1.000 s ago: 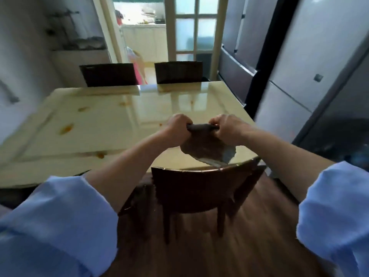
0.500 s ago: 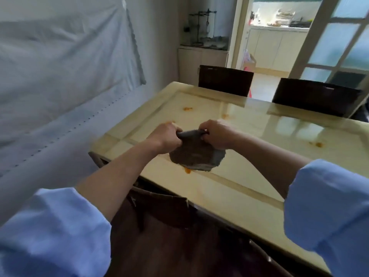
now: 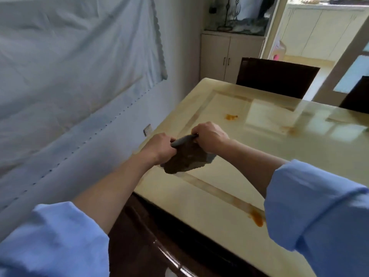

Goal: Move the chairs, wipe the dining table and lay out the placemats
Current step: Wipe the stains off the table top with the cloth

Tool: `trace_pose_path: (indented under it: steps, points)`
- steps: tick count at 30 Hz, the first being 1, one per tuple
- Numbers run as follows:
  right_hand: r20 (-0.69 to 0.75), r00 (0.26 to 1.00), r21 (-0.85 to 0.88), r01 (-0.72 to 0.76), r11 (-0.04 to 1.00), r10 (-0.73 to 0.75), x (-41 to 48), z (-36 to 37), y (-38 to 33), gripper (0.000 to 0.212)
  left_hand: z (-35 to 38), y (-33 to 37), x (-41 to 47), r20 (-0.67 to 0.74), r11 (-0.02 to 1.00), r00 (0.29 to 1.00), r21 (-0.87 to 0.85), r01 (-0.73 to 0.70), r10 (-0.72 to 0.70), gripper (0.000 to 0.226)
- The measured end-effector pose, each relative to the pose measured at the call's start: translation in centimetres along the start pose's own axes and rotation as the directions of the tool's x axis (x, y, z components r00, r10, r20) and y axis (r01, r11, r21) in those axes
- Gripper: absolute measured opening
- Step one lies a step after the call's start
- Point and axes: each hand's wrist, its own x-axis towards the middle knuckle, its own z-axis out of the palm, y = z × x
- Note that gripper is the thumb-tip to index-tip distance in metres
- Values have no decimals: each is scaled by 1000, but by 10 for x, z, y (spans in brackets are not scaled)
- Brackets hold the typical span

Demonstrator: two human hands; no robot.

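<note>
Cloth (image 3: 185,158) hangs bunched over the counter (image 3: 219,196)'s near left corner, fingers (image 3: 197,130) of left hand (image 3: 158,149) and right hand (image 3: 210,136) curled tight on it; better opened flat before wiping the stains (image 3: 231,116).

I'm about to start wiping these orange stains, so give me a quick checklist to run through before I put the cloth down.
1. Grip on cloth: ok, left hand and right hand both hold its top edge.
2. Cloth opened flat: not ok, it hangs bunched between the hands.
3. Cloth touching the table: cannot tell.
4. Stains found: ok, one orange stain ahead of the hands, a second stain by the right sleeve.
5. Far chair pulled away: not ok, it stands at the table's far edge.
</note>
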Motion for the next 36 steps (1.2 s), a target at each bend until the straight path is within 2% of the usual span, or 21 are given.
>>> trace_pose_path:
  steps: [4, 6, 7, 9, 11, 15, 20, 22, 24, 28, 30, 32, 34, 36]
  points:
    - [23, 1000, 85, -2, 996, 0, 72, 21, -48, 22, -41, -67, 38, -26, 997, 999, 70, -41, 43, 12]
    - [59, 998, 104, -11, 994, 5, 95, 30, -63, 25, -53, -89, 49, 11, 996, 999, 69, -47, 47, 14]
    - [96, 995, 92, -12, 996, 3, 103, 36, -67, 28, -55, -98, 53, 77, 997, 996, 59, -53, 48, 16]
    - [235, 972, 36, 4, 999, -13, 111, 50, -69, 37, -44, -115, 61, 303, 998, 952, 25, -53, 42, 9]
    - [329, 944, 29, -17, 999, 6, 110, 62, -63, 48, -22, -128, 69, 431, 999, 902, 28, -45, 28, 30]
    - [334, 934, 70, -155, 985, 124, 98, 77, -38, 51, 27, -154, 92, 269, 995, 963, 95, 3, -28, 49]
    - [320, 923, 79, -252, 964, 215, 78, 93, 4, 41, 92, -188, 95, 354, 964, 922, 257, 62, -154, 68]
    - [318, 915, 78, -286, 955, 248, 64, 99, 20, 37, 117, -184, 94, 321, 936, 923, 338, 97, -212, 69]
    - [311, 908, 65, -314, 947, 280, 51, 103, 33, 36, 139, -160, 96, 322, 936, 930, 347, 58, -177, 68]
    - [301, 903, 15, -326, 945, 307, 37, 108, 44, 37, 179, -95, 84, 412, 923, 911, 339, -185, 31, 70]
    - [302, 901, 14, -330, 944, 311, 33, 111, 47, 37, 180, -94, 81, 415, 912, 907, 342, -226, 69, 70]
    - [306, 899, 21, -335, 942, 312, 31, 113, 48, 36, 164, -117, 81, 383, 921, 923, 342, -186, 44, 71]
    - [311, 892, 40, -357, 933, 328, 25, 114, 52, 37, 139, -145, 78, 341, 933, 935, 358, -39, -92, 71]
    - [302, 873, 27, -408, 912, 382, 17, 113, 60, 38, 119, -165, 78, 297, 904, 921, 413, 114, -252, 73]
